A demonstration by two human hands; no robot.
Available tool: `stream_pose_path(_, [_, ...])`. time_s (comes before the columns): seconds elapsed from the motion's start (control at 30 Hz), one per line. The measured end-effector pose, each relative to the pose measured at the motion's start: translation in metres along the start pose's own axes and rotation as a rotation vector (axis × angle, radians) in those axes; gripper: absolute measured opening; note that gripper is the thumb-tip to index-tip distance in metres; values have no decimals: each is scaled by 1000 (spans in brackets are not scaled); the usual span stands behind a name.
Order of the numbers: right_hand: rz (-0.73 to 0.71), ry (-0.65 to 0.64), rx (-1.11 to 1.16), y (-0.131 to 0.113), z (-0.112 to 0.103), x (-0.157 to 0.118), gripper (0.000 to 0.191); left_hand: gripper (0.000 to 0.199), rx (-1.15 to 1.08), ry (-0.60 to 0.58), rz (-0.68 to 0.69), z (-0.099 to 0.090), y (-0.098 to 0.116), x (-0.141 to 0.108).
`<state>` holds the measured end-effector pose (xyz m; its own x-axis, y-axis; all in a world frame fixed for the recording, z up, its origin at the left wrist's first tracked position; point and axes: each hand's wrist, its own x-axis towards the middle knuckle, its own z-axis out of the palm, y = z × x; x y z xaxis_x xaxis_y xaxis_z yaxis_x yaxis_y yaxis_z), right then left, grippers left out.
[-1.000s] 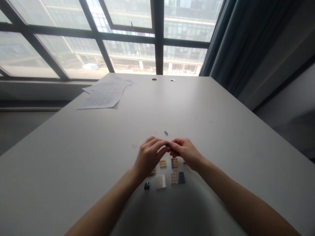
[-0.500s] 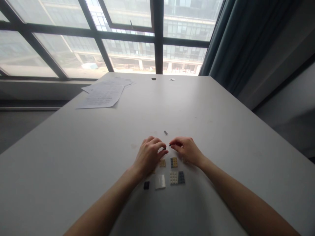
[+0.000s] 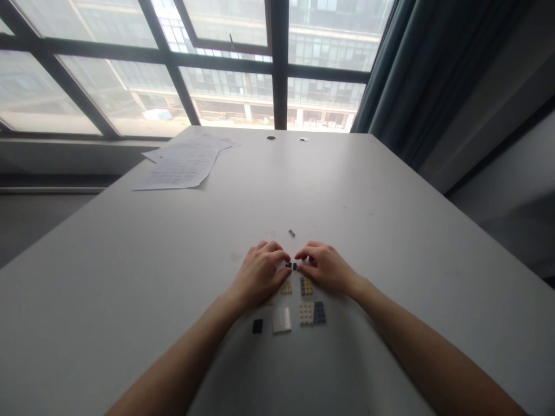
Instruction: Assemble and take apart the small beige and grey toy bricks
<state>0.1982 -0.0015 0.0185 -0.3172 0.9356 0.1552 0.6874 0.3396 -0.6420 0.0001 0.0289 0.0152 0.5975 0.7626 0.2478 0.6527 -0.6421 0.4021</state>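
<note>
Two small dark toy-brick pieces are side by side between my hands, with a narrow gap separating them. My left hand (image 3: 263, 268) has its thumb and index finger closed around the left dark piece (image 3: 288, 265). Close by, my right hand (image 3: 326, 267) has thumb and index finger apart. Its thumb tip is beside the right dark piece (image 3: 295, 266); whether it touches is too small to tell. Just below the hands are a tan studded plate (image 3: 286, 287) and a grey-and-yellow studded piece (image 3: 306, 286). Another tan piece (image 3: 268, 301) is partly covered by my left hand.
Nearer me lie a black piece (image 3: 258, 326), a smooth whitish tile (image 3: 281, 320), a white studded plate (image 3: 306, 312) and a dark blue-grey one (image 3: 319, 312). A small grey piece (image 3: 292, 233) lies beyond my hands. Papers (image 3: 180, 167) rest at the table's far left.
My right hand has brought its dark piece down and left, beside the other one, and its fingers have parted. My left hand has shifted slightly left, still around its piece.
</note>
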Motion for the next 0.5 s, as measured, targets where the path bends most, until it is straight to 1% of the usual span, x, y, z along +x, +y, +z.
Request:
stream_pose_path(0.17, [12, -3, -14, 0, 1, 0, 8, 9, -2, -7, 2, 1, 1, 1])
stream_pose_path(0.33, [-4, 18, -35, -3, 5, 0, 10, 8, 12, 1, 15, 4, -1, 0])
stream_pose_path(0.5, [8, 31, -57, -4, 7, 0, 7, 8, 11, 10, 30, 4, 1, -1])
